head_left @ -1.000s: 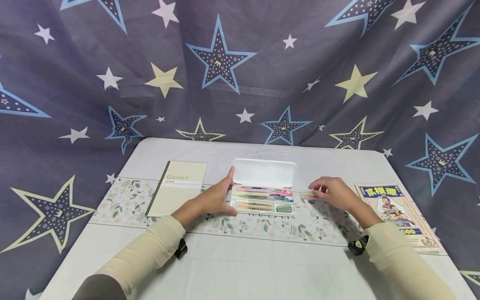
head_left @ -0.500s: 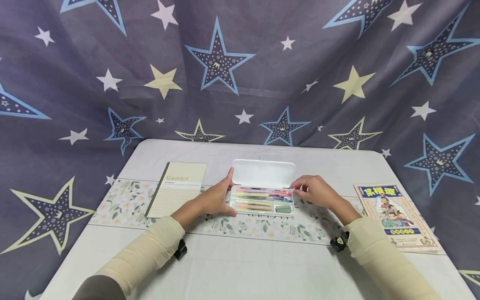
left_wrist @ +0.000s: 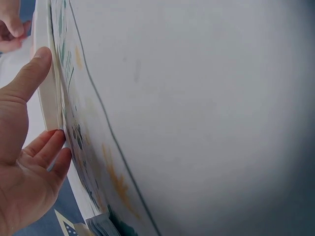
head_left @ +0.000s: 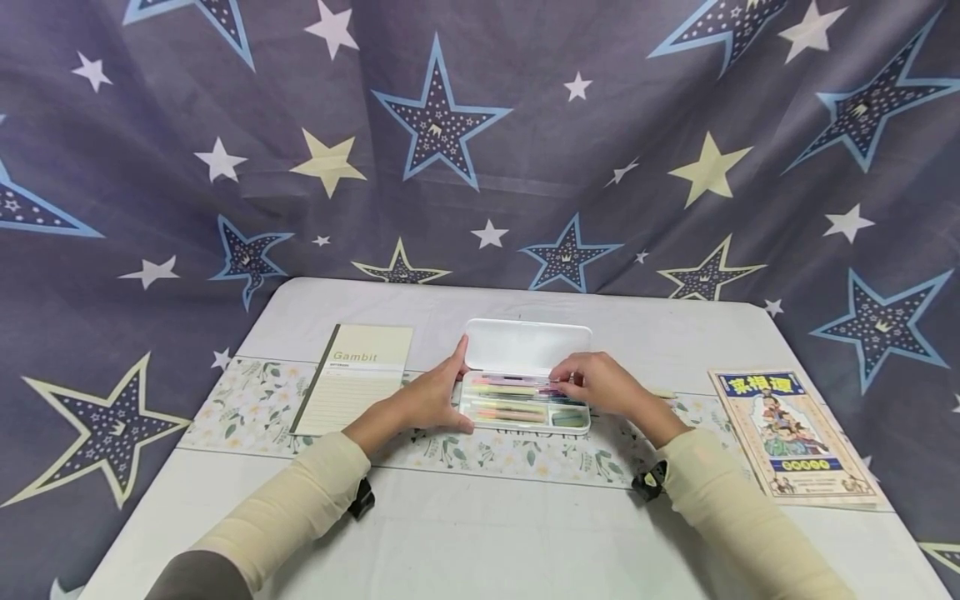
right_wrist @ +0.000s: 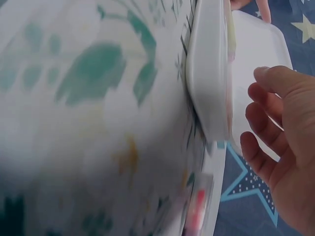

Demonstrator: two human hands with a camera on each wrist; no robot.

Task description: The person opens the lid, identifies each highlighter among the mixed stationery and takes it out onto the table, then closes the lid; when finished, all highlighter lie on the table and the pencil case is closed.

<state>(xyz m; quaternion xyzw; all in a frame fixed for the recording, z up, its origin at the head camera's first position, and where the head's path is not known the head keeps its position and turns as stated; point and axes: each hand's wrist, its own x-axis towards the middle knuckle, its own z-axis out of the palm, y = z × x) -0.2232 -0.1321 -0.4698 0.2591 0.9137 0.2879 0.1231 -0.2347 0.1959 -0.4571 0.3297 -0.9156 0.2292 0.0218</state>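
Note:
An opened white pencil case (head_left: pixel 528 346) lies on the table, its lid tipped back. Pens (head_left: pixel 502 388) in several colours fill its long compartment, with more in the front one beside a small green block (head_left: pixel 567 417). My left hand (head_left: pixel 431 396) grips the case's left end, thumb at the front edge and fingers at the side, as the left wrist view also shows. Above the right part of the pens is my right hand (head_left: pixel 600 383). In the right wrist view its fingers (right_wrist: pixel 266 142) are loosely curled, thumb apart from most of them, and no object shows between them.
A Gambit notebook (head_left: pixel 356 379) lies left of the case, and an illustrated booklet (head_left: pixel 787 437) lies at the far right. Close by the case's right end is a clear item with red inside (right_wrist: pixel 197 211). A floral strip (head_left: pixel 517 457) crosses the white table; a starry curtain (head_left: pixel 465 233) hangs behind.
My right hand has moved left, from beside a small pink and yellow item on the table to over the pens in the case. The left hand stays on the case.

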